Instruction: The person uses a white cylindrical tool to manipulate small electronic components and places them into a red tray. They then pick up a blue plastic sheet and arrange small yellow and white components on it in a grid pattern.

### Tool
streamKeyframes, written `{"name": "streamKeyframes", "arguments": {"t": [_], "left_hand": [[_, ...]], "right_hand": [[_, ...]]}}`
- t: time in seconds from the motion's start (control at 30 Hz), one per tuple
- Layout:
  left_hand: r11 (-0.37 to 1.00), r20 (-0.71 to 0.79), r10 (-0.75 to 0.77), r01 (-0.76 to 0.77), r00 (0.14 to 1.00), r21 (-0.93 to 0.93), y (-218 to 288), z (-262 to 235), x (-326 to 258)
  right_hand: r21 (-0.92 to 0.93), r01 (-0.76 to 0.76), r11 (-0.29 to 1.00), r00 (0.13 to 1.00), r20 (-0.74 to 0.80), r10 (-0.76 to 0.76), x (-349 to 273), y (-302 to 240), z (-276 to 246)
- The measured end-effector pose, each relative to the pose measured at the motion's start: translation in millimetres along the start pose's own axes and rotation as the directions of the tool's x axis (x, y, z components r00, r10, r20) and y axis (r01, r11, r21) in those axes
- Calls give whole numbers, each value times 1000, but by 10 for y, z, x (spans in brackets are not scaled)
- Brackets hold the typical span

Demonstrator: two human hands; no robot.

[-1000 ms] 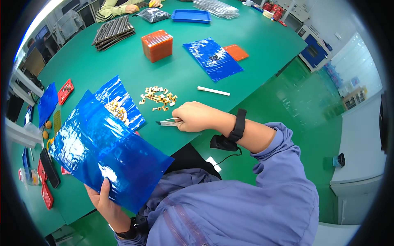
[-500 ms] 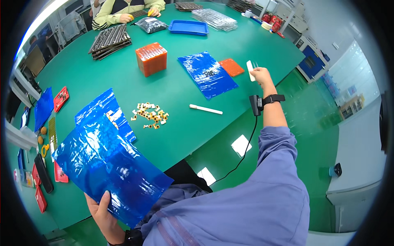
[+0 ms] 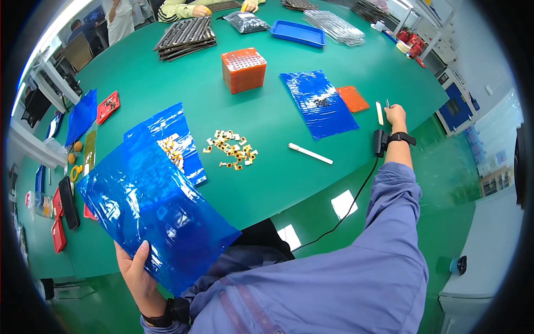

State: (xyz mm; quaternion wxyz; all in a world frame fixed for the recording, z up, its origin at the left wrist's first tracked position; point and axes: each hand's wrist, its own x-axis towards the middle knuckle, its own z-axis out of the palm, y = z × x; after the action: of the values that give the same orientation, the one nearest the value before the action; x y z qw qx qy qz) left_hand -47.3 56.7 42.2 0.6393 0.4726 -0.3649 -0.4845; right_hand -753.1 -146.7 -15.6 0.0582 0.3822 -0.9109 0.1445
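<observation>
My left hand (image 3: 133, 271) grips the lower edge of a blue plastic film sheet (image 3: 147, 195), thumb on top, fingers hidden behind it. The raised sheet partly covers another blue film (image 3: 192, 156) on the table, which bears a heap of small white-and-gold parts (image 3: 171, 150). More such parts (image 3: 231, 146) lie loose to its right. At the table's right edge my right hand (image 3: 396, 115) is closed on thin metal tweezers (image 3: 387, 103), whose prongs stick out past the fingers. Just left of that hand lies a narrow white strip (image 3: 379, 113).
A white pen-like stick (image 3: 310, 153) lies mid-table. Beyond are a blue film with dark parts (image 3: 336, 114), an orange plate (image 3: 352, 99), an orange block stack (image 3: 243, 78), a blue tray (image 3: 297, 33) and dark trays (image 3: 186, 36). A co-worker's hands (image 3: 201, 10) are at the far edge.
The view has shifted, so the table's contents sit farther right and higher. My right fingers, earlier at the white strip, are now apart from it. My left hand still grips the film.
</observation>
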Motion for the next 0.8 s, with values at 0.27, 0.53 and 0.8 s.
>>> {"name": "streamKeyframes", "arguments": {"t": [0.27,0.53,0.8], "left_hand": [[999,-14,31,-31,999,-12,15,-37,23],[999,68,29,-32,997,43,-43,-23,27],[1000,41,24,-23,999,-18,-52,-188,-8]], "right_hand": [[377,594,711,804,-277,-526,-1261,-1270,-810],[522,847,97,73,65,-995,-3002,-2351,-528],[471,881,35,-6,86,-996,-3111,-2847,-63]]}}
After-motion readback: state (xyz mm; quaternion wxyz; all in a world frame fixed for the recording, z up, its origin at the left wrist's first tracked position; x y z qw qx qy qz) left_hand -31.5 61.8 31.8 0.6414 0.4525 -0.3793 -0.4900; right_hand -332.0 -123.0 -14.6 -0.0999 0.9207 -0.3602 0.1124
